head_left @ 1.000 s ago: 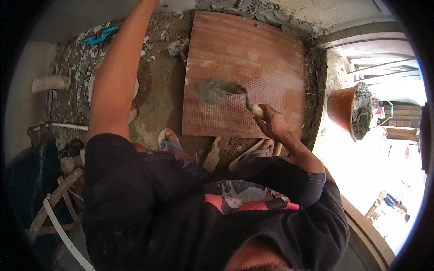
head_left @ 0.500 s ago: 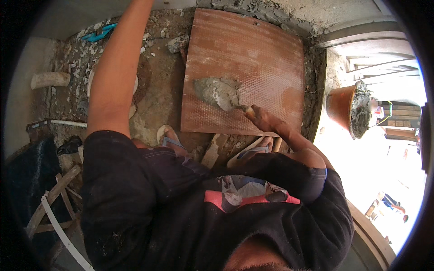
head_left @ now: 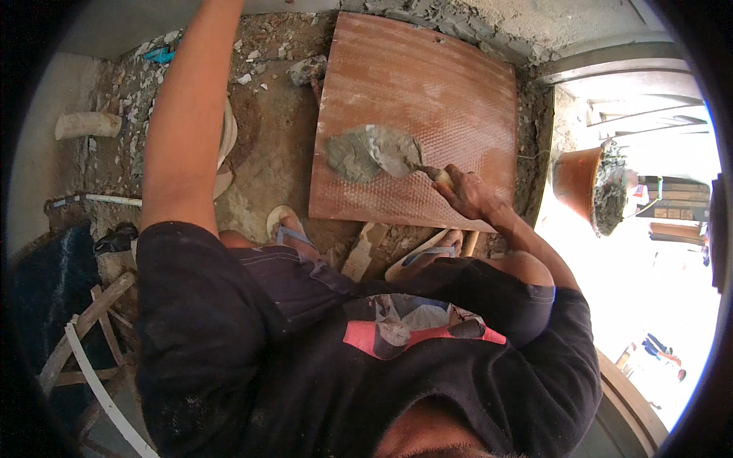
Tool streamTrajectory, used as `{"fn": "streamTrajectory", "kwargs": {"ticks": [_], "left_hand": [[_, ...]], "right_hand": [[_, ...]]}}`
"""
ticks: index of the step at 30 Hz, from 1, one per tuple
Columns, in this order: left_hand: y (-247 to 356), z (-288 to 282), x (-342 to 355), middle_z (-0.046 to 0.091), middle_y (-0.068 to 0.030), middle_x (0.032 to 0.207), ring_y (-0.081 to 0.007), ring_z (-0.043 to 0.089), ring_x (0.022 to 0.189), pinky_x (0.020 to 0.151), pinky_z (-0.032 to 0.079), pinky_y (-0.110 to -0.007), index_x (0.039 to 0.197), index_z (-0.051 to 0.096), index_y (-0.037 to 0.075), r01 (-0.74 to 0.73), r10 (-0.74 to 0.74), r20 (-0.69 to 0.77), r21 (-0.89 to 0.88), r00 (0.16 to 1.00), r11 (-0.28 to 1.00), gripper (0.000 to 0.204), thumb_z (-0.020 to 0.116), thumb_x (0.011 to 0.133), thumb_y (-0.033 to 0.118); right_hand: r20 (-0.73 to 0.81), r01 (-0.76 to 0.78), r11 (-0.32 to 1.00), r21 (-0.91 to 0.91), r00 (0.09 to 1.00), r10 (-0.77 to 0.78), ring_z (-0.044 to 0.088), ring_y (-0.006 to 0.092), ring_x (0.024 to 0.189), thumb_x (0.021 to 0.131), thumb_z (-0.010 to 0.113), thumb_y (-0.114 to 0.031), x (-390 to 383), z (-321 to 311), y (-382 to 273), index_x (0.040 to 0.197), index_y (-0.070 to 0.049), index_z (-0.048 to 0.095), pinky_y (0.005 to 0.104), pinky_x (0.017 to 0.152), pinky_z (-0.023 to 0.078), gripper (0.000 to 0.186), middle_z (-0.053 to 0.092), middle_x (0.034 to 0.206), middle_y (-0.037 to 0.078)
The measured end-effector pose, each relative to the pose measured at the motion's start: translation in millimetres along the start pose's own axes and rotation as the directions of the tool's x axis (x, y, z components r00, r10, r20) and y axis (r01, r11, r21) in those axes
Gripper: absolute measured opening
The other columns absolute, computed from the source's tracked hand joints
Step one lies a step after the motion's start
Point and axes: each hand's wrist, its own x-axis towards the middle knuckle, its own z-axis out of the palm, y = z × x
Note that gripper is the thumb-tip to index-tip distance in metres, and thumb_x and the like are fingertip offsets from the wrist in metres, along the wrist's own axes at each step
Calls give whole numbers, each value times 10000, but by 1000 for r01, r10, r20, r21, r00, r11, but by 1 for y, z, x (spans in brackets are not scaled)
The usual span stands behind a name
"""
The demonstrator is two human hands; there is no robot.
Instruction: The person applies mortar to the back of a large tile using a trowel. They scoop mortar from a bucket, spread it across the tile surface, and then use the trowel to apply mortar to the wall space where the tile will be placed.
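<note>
The right hand [head_left: 469, 195] is gripping a trowel [head_left: 440, 180] by its handle, fingers curling closely around it, above the near half of a brown board [head_left: 427, 84]. The trowel's blade is pointing toward the board's left edge and is meeting a patch of wet grey mortar [head_left: 350, 158]. That mortar is sitting on the board's dimpled face, nearer the left edge than the right and somewhat closer to the near edge than the far one. The left arm [head_left: 183, 122] is stretching forward past the board's left side and running out of view at the top, so whether its hand is grasping anything, I cannot tell.

Rough mortar [head_left: 489, 38] is lining the ground beyond the board's far edge. A stone [head_left: 307, 71] is lying just beside the left edge, toward the far left corner. The left foot [head_left: 294, 231] is resting just off the near left corner, and the right foot [head_left: 450, 243] is resting by the near edge, toward its right corner. A wood strip [head_left: 365, 250] is lying between the feet. Well beyond the right edge, an orange bucket [head_left: 574, 183] is holding more grey mortar.
</note>
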Motion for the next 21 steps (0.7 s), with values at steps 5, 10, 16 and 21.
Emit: {"fn": "streamTrajectory", "kwargs": {"ticks": [5, 10, 16, 21], "left_hand": [[10, 13, -10, 615, -45, 795, -154, 607, 683, 578, 496, -300, 955, 598, 77, 49, -57, -106, -77, 993, 996, 175, 667, 890, 223], [14, 22, 4, 610, -45, 793, -160, 598, 675, 582, 497, -312, 936, 568, 92, -11, 11, 2, 7, 1000, 1000, 205, 698, 871, 238], [9, 22, 6, 621, -51, 809, -169, 605, 686, 594, 504, -318, 982, 562, 83, 4, -3, 22, -19, 1000, 1000, 233, 694, 872, 240], [-2, 6, 9, 647, -62, 831, -183, 632, 722, 611, 517, -321, 1050, 582, 73, 16, -16, -6, -71, 1000, 997, 257, 672, 887, 250]], "right_hand": [[-59, 263, 944, -198, 958, -279, 640, 459, 726, 942, 562, -403, 23, 18, -6, 1174, 65, 481, 525, 628, 497, 528, 632, 725, 275], [-285, 358, 902, -241, 863, -418, 639, 427, 627, 920, 602, -376, 64, 57, 15, 1114, 47, 488, 528, 535, 490, 479, 610, 636, 237], [-187, 221, 943, -248, 944, -270, 652, 443, 682, 923, 580, -419, 79, 37, -5, 1093, 27, 506, 541, 587, 514, 483, 639, 704, 254], [-257, 196, 946, -258, 930, -263, 656, 456, 742, 933, 549, -452, 89, 42, 0, 1130, 21, 524, 561, 628, 516, 513, 650, 778, 281]]}}
